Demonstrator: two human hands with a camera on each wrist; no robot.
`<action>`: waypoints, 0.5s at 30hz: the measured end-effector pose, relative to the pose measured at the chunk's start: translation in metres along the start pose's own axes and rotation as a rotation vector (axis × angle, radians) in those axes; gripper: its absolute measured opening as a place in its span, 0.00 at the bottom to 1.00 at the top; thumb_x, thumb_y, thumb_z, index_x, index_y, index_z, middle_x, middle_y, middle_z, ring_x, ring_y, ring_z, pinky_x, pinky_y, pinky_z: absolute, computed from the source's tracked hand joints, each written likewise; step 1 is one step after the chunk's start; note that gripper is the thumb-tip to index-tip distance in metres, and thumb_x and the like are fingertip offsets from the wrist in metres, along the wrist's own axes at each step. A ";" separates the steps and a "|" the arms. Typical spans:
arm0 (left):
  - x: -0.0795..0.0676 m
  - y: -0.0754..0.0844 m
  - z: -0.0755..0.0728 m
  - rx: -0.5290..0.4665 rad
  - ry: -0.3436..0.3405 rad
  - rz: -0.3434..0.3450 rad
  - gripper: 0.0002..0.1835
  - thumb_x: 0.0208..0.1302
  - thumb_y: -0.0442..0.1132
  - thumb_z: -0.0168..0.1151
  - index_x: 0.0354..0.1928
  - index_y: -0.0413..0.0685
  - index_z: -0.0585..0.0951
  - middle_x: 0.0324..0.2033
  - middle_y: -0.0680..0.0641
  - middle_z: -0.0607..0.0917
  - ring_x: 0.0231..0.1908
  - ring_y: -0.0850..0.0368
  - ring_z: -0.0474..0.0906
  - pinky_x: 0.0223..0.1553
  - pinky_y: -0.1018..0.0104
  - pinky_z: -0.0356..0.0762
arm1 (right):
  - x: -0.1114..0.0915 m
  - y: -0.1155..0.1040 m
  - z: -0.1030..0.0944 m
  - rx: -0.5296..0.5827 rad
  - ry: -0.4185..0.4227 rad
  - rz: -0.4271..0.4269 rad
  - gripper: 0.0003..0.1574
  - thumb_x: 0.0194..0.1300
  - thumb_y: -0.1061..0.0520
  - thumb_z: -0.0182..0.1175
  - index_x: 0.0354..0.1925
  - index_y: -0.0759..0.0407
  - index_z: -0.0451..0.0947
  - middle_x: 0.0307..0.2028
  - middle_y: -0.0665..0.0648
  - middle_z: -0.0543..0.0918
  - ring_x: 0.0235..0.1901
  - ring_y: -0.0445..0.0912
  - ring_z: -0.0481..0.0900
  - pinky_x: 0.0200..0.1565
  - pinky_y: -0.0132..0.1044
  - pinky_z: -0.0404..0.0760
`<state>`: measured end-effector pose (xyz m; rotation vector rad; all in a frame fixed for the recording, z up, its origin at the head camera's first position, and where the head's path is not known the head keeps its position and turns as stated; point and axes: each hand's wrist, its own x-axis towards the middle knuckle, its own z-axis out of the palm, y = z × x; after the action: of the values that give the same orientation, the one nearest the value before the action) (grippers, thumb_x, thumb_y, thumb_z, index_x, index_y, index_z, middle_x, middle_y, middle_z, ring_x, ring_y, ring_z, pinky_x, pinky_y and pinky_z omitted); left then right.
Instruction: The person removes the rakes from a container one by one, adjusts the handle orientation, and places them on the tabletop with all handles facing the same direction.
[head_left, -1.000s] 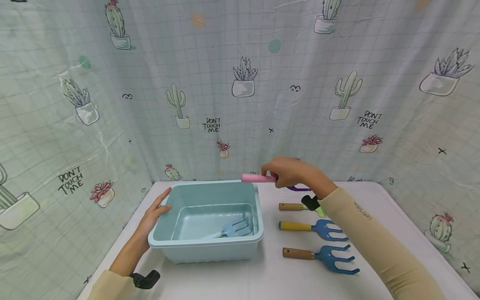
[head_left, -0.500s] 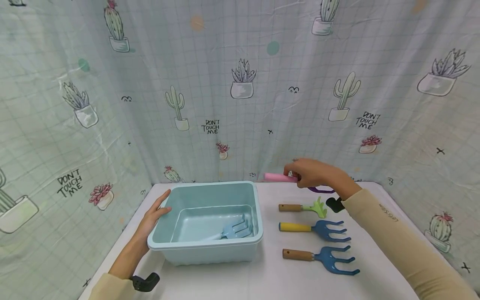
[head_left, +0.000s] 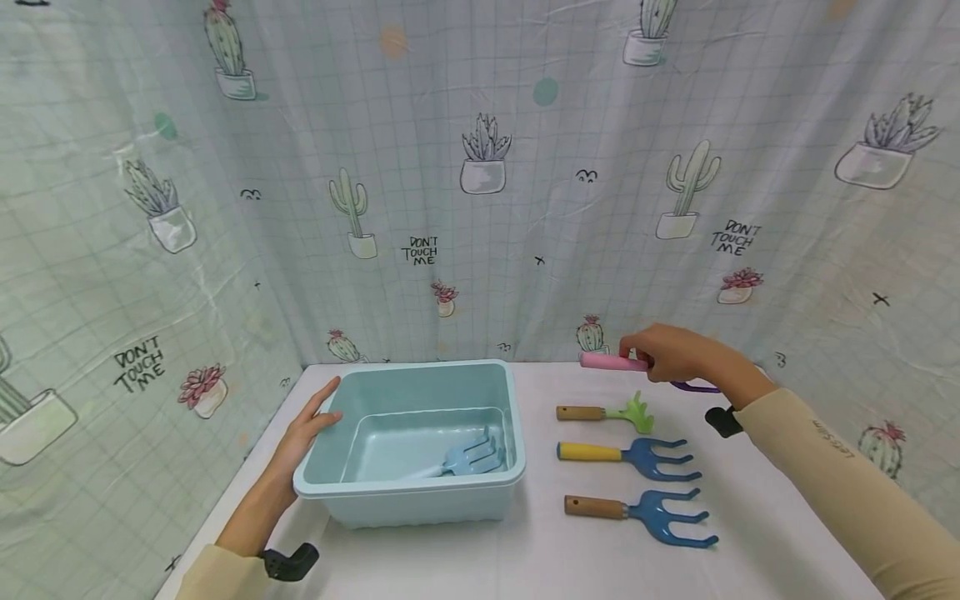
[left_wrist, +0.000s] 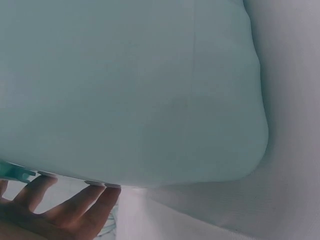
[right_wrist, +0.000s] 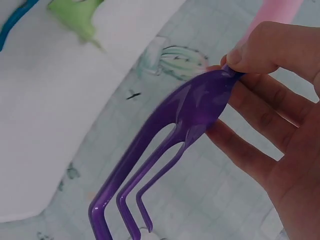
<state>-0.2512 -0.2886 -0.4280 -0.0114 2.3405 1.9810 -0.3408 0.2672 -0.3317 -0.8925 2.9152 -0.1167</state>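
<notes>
My right hand (head_left: 671, 354) pinches a hand cultivator by the lower end of its pink handle (head_left: 611, 362), thumb against the fingers. Its purple three-pronged head (right_wrist: 200, 107) hangs down in the right wrist view; in the head view the hand mostly hides it. The cultivator is held over the table's back right. My left hand (head_left: 303, 429) holds the left rim of a light blue plastic basin (head_left: 412, 492), thumb over the edge and fingers along the outside. In the left wrist view its fingertips (left_wrist: 107, 195) meet the basin's outer wall. A light blue hand fork (head_left: 468, 457) lies inside the basin.
Right of the basin, three tools lie in a column with handles leftward: a small green rake (head_left: 633, 412) at the back, a yellow-handled blue cultivator (head_left: 592, 452), and a wooden-handled blue one (head_left: 596, 507) in front. A cactus-print curtain (head_left: 420, 167) surrounds the white table (head_left: 540, 567).
My right hand has moved rightward with the pink-handled cultivator, from near the basin's back right corner to beyond the small green rake, which now shows fully. My left hand keeps its place.
</notes>
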 end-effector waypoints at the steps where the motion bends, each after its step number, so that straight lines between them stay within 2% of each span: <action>1: 0.000 0.000 -0.001 0.001 0.002 -0.001 0.32 0.74 0.45 0.43 0.74 0.80 0.47 0.77 0.56 0.42 0.75 0.43 0.43 0.68 0.38 0.54 | -0.001 0.004 0.002 0.005 -0.001 0.009 0.24 0.52 0.67 0.66 0.48 0.52 0.78 0.27 0.48 0.79 0.27 0.43 0.72 0.30 0.33 0.76; 9: 0.001 0.000 -0.003 0.001 0.005 -0.008 0.32 0.75 0.45 0.43 0.74 0.80 0.46 0.77 0.57 0.40 0.76 0.44 0.40 0.69 0.37 0.50 | -0.015 0.033 0.022 0.092 -0.025 0.097 0.25 0.50 0.67 0.66 0.47 0.51 0.79 0.28 0.50 0.78 0.29 0.44 0.72 0.31 0.33 0.77; 15: 0.002 -0.001 -0.001 -0.004 0.003 -0.014 0.32 0.75 0.44 0.42 0.74 0.79 0.46 0.77 0.57 0.41 0.76 0.44 0.41 0.69 0.37 0.51 | -0.025 0.061 0.037 0.115 -0.047 0.146 0.25 0.49 0.67 0.66 0.47 0.51 0.79 0.30 0.51 0.79 0.30 0.45 0.73 0.32 0.34 0.77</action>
<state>-0.2530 -0.2895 -0.4287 -0.0309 2.3315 1.9804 -0.3501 0.3297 -0.3731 -0.6543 2.8842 -0.2458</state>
